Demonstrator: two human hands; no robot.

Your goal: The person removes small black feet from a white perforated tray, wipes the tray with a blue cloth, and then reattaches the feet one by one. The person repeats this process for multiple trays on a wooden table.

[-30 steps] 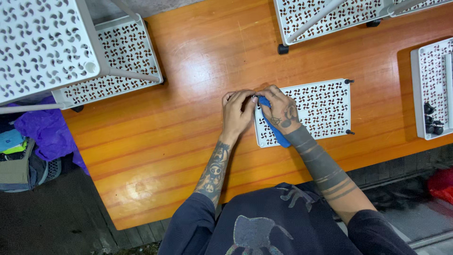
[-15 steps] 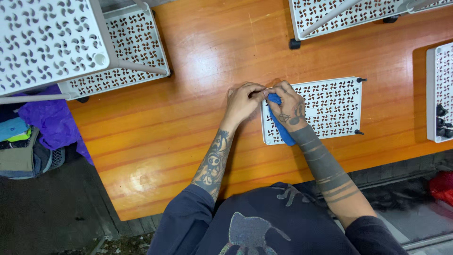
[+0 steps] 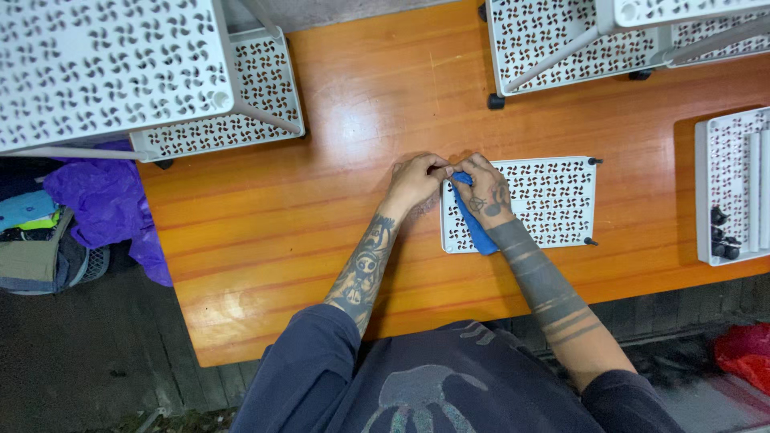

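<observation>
Overhead view of the orange table [image 3: 305, 232], which I take as the landmark for all that follows. Near the table's front edge, right of its middle, lies a flat white perforated panel [image 3: 553, 200], with small black pegs at its right corners; I read both hands as meeting at the panel's upper left corner. My left hand [image 3: 415, 181] is curled into a loose fist, fingertips pressed together against that corner; whether it pinches a small part there I cannot tell, since the knuckles cover the spot. My right hand [image 3: 481, 191] is closed round a blue tool [image 3: 475, 224], whose handle runs down across the panel's left edge towards the table's front; its tip is hidden under the fingers. At the table's back left stands a white tiered rack [image 3: 120, 72] of the same perforated pattern; a second rack [image 3: 577, 40] stands at the back right, on black feet; a white tray [image 3: 730, 184] with small black parts sits at the right edge. Off the table's left end, purple cloth [image 3: 96, 200] lies over a bag [image 3: 36, 256].
</observation>
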